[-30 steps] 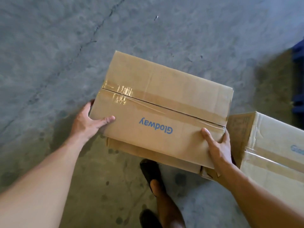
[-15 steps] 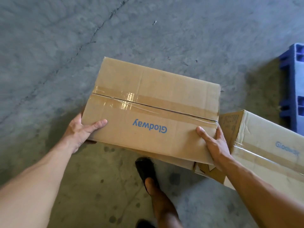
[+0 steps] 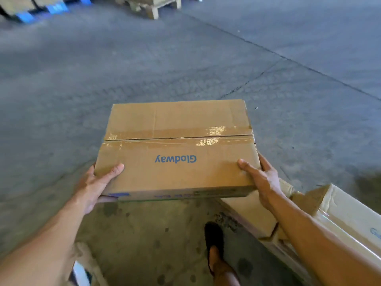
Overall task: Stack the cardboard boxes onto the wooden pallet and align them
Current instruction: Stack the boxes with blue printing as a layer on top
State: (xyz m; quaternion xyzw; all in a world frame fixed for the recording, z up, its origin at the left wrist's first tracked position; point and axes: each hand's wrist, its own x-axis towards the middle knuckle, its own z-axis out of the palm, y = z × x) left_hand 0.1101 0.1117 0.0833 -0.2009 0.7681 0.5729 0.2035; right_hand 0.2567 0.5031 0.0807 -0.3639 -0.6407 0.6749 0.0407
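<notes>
1 box (image 3: 177,145) gripped btwn L hand (image 3: 92,186), R hand (image 3: 261,180); 2 spare boxes (image 3: 247,215) (image 3: 346,211) nearby.

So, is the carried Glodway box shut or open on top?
Shut. The top flaps of the Glodway box meet flat, and brown tape covers their seam.

Two hands: left hand (image 3: 90,186), right hand (image 3: 261,180); one held box (image 3: 177,149); floor boxes (image 3: 340,211), count unclear; one wooden pallet (image 3: 153,11); one foot (image 3: 215,250).
</notes>
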